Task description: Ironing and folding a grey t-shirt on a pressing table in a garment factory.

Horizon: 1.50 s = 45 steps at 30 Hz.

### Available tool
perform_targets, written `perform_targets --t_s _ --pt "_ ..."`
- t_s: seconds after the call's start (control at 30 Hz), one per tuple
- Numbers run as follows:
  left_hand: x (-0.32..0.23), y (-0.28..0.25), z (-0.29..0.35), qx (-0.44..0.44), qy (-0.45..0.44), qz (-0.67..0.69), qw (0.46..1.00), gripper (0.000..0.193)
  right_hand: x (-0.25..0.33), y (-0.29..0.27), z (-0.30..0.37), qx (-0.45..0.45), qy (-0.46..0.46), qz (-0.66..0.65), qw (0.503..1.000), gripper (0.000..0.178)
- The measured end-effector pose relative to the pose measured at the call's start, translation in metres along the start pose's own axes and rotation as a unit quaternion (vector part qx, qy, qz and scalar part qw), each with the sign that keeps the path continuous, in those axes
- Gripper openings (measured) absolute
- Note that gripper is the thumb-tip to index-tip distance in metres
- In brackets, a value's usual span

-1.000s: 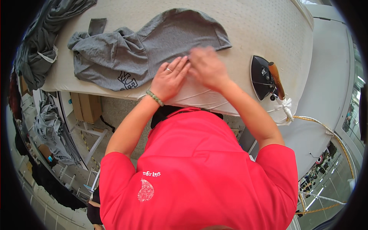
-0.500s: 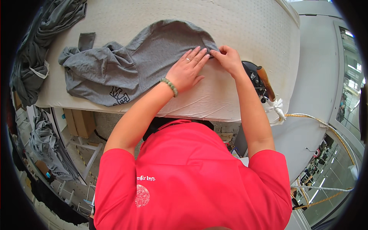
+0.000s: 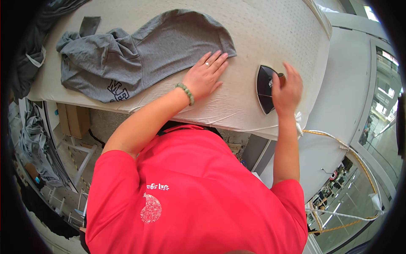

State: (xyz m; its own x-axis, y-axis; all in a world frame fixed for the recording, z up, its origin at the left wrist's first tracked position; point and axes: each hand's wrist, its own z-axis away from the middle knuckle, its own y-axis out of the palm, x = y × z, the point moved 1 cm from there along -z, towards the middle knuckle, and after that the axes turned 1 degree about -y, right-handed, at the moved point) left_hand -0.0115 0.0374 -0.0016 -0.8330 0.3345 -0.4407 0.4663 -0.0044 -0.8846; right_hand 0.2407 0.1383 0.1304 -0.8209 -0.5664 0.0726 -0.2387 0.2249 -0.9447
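Grey shirt (image 3: 141,55): sleeve (image 3: 179,40) mostly smooth, body (image 3: 95,61) bunched. Your left hand (image 3: 204,78) lies on the sleeve, fingers straight. Right of the shirt, your right hand (image 3: 288,92) is at the iron (image 3: 264,82), grip unclear tbh.

The short-sleeved shirt (image 3: 203,182) is red, with a pale round print (image 3: 151,209). A green beaded bracelet (image 3: 187,91) circles the left wrist (image 3: 181,98).

The person's left hand (image 3: 203,79) lies flat, left forearm (image 3: 154,111) slanting inward; the right hand (image 3: 289,91) curves open, thumb apart.
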Motion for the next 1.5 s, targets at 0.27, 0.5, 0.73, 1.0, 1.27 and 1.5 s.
perform_targets --t_s 0.27,0.5,0.73,1.0,1.27,1.5 --pt "-0.021 0.004 -0.023 -0.029 -0.027 0.028 0.999 0.078 -0.031 -0.017 0.048 0.251 0.306 -0.054 0.917 0.041" --pt "-0.005 -0.036 0.078 -0.079 -0.104 0.0 0.991 0.079 -0.029 0.0 0.005 0.369 0.28 -0.113 0.879 0.035" --pt "-0.007 -0.031 0.089 -0.079 -0.118 -0.032 0.989 0.077 0.058 0.022 -0.071 0.337 0.075 -0.068 0.936 0.034" --pt "0.005 -0.066 0.192 -0.066 -0.207 -0.111 0.97 0.066 0.145 0.045 -0.065 0.412 -0.034 -0.074 0.907 0.034" --pt "0.045 -0.109 0.2 -0.186 -0.221 0.033 0.957 0.036 0.263 0.054 -0.048 0.489 -0.102 -0.042 0.865 0.037" --pt "0.174 -0.16 0.096 -0.326 -0.149 -0.152 0.921 0.019 0.215 0.025 -0.059 0.439 0.095 -0.141 0.882 0.045"
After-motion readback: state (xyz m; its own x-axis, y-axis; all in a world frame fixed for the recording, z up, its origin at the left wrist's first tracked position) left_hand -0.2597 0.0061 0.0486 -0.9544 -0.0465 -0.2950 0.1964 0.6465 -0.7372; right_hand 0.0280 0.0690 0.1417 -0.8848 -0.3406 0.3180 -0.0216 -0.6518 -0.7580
